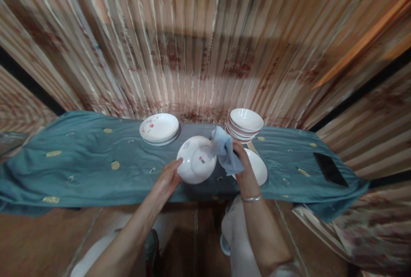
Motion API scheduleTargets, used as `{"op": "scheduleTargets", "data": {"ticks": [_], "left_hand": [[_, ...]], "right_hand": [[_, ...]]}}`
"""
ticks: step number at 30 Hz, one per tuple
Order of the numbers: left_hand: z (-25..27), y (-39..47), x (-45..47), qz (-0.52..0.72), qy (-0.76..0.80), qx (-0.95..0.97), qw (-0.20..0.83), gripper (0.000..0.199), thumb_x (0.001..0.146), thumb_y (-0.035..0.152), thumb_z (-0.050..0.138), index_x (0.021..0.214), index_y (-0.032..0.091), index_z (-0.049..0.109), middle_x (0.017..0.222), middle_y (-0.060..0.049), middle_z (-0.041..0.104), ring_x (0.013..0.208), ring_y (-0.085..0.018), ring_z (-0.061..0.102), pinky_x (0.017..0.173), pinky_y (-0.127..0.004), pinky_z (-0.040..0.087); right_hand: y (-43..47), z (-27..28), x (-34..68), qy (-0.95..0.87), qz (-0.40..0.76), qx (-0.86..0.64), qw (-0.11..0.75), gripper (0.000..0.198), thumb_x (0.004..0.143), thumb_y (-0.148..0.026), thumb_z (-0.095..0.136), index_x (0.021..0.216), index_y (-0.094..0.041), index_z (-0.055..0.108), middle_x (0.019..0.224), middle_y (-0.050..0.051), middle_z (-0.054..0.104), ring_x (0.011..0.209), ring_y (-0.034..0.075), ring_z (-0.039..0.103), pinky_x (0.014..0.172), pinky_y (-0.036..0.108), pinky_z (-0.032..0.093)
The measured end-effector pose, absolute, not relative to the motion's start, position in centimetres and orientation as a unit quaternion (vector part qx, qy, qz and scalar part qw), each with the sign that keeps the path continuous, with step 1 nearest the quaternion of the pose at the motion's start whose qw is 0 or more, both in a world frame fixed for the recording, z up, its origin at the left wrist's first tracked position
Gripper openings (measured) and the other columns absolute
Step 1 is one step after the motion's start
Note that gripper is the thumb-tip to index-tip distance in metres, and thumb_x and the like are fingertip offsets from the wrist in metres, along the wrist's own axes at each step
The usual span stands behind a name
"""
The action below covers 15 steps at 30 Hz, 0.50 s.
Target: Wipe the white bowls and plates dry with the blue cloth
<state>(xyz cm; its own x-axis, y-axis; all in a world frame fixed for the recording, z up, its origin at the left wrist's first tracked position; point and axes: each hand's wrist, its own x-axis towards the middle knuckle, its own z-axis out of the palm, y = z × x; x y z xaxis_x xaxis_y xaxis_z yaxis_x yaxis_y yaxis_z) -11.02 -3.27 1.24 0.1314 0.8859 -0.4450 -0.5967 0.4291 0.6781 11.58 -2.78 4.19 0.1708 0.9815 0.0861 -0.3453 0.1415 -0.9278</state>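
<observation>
My left hand grips the left rim of a white plate, whose underside with a small red mark faces me. The plate is tilted up above the cloth-covered table. A light blue cloth is bunched in my right hand, against or close beside the plate's right edge. Partly hidden behind my right hand and wrist, another white plate lies on the table. Beyond my hands, a stack of floral plates sits at the left and a stack of white bowls at the right.
A teal patterned cloth covers the long table. At its right end lies a black phone-like slab. Pleated curtains hang close behind the table, and dark poles slant at both sides.
</observation>
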Motion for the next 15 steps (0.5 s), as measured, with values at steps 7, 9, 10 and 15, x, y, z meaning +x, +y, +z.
{"op": "scheduleTargets", "data": {"ticks": [7,9,10,15], "left_hand": [[0.7,-2.8,-11.5,0.501,0.416,0.174,0.739,0.014,0.071,0.012,0.08,0.082,0.006,0.075,0.077,-0.014,0.078,0.07,-0.023,0.073,0.073,-0.032,0.06],[0.6,-2.7,-11.6,0.499,0.412,0.176,0.742,0.014,0.07,0.013,0.081,0.082,0.006,0.075,0.077,-0.014,0.078,0.07,-0.023,0.073,0.073,-0.032,0.06],[0.6,-2.7,-11.6,0.498,0.411,0.177,0.743,0.015,0.07,0.013,0.081,0.081,0.007,0.075,0.077,-0.013,0.078,0.07,-0.023,0.073,0.072,-0.031,0.06],[0.5,-2.7,-11.5,0.503,0.407,0.17,0.743,0.011,0.071,0.011,0.08,0.079,0.007,0.074,0.077,-0.014,0.078,0.075,-0.025,0.075,0.073,-0.031,0.06]], "right_hand": [[-2.0,3.2,10.7,-0.403,0.534,-0.447,0.593,0.025,0.059,-0.043,0.08,0.068,-0.021,0.071,0.062,-0.001,0.069,0.053,0.014,0.058,0.051,0.025,0.048],[-1.0,2.1,10.3,-0.404,0.507,-0.478,0.593,0.029,0.062,-0.046,0.078,0.073,-0.02,0.073,0.063,-0.001,0.069,0.055,0.015,0.06,0.054,0.026,0.049],[-0.5,1.7,10.0,-0.416,0.474,-0.496,0.597,0.029,0.065,-0.048,0.075,0.075,-0.02,0.074,0.064,-0.001,0.07,0.057,0.016,0.061,0.057,0.028,0.05],[0.7,-0.2,8.4,-0.558,0.2,-0.538,0.6,0.029,0.086,-0.041,0.056,0.091,-0.021,0.077,0.098,0.007,0.078,0.096,0.026,0.069,0.092,0.042,0.054]]}}
